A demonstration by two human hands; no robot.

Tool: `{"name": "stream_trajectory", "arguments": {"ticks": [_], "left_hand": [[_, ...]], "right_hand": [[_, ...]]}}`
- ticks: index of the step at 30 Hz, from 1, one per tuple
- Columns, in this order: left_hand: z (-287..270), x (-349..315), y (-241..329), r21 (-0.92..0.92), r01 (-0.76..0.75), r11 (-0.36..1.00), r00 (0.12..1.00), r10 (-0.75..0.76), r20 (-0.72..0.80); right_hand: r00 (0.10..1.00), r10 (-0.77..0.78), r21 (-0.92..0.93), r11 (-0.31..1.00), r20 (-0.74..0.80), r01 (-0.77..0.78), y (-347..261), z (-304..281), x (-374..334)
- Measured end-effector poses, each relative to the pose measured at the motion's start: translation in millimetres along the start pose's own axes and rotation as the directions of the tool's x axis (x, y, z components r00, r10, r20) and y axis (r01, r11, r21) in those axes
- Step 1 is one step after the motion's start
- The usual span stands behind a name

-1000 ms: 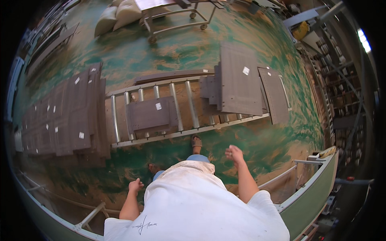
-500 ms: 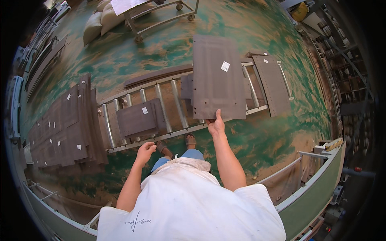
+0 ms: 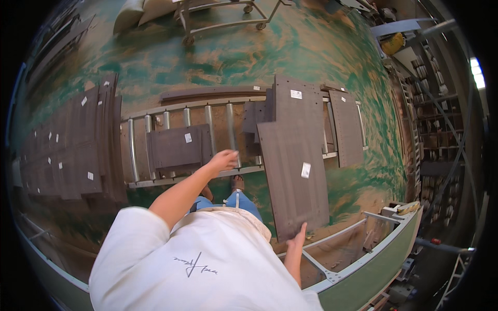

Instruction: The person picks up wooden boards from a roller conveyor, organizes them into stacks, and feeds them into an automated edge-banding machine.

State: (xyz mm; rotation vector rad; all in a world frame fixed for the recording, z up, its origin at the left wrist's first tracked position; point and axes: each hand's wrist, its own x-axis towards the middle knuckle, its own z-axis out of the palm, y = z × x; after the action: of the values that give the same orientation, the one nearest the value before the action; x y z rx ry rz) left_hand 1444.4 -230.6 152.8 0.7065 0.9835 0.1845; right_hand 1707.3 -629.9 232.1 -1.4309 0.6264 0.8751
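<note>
My right hand (image 3: pixel 296 239) grips the near edge of a long brown board (image 3: pixel 290 181), thumb on top and fingers underneath. A white label sits on the board, which slants toward me from the roller conveyor. Its far end overlaps another brown board (image 3: pixel 297 106) with a label near its far edge. My left hand (image 3: pixel 225 160) is over the near side of the conveyor (image 3: pixel 208 116), apart from the held board; its fingers are blurred. To its left, a small labelled brown board (image 3: pixel 174 147) rests on the rollers.
Stacked labelled boards (image 3: pixel 62 145) stand on the left. A narrow drilled board (image 3: pixel 346 127) lies at the conveyor's right end. Behind are long boards (image 3: pixel 207 93) and a wheeled cart (image 3: pixel 228 26). A green-sided metal frame (image 3: pixel 373 262) is close on my right.
My right hand has drawn the long board toward me and to the right, uncovering another board beneath its far end. My left hand has moved right and away from my body. My view has shifted.
</note>
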Motion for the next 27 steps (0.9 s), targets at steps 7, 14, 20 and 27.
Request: {"name": "stream_trajectory", "arguments": {"ticks": [7,14,20,27], "left_hand": [[90.5,30.7,53.8,-0.275,-0.187,0.943,0.97,0.133,-0.201],[-39.3,-50.2,13.6,-0.366,-0.033,0.93,0.998,0.012,-0.059],[-200.4,-168.3,-57.9,-0.113,-0.051,0.992,0.858,-0.014,-0.513],[-329.9,-176.7,-134.9,-0.414,-0.22,0.883,0.435,-0.291,-0.852]], "right_hand": [[0.85,-0.338,-0.274,0.931,-0.404,0.241,19.5,-7.8,-72.2],[0.522,-0.827,-0.774,0.465,-0.207,0.43,-28.2,5.5,-77.4],[0.73,-0.502,-0.748,0.22,0.463,0.626,-15.7,225.0,-73.2],[0.784,-0.072,-0.753,0.234,0.617,0.615,167.9,349.9,36.6]]}}
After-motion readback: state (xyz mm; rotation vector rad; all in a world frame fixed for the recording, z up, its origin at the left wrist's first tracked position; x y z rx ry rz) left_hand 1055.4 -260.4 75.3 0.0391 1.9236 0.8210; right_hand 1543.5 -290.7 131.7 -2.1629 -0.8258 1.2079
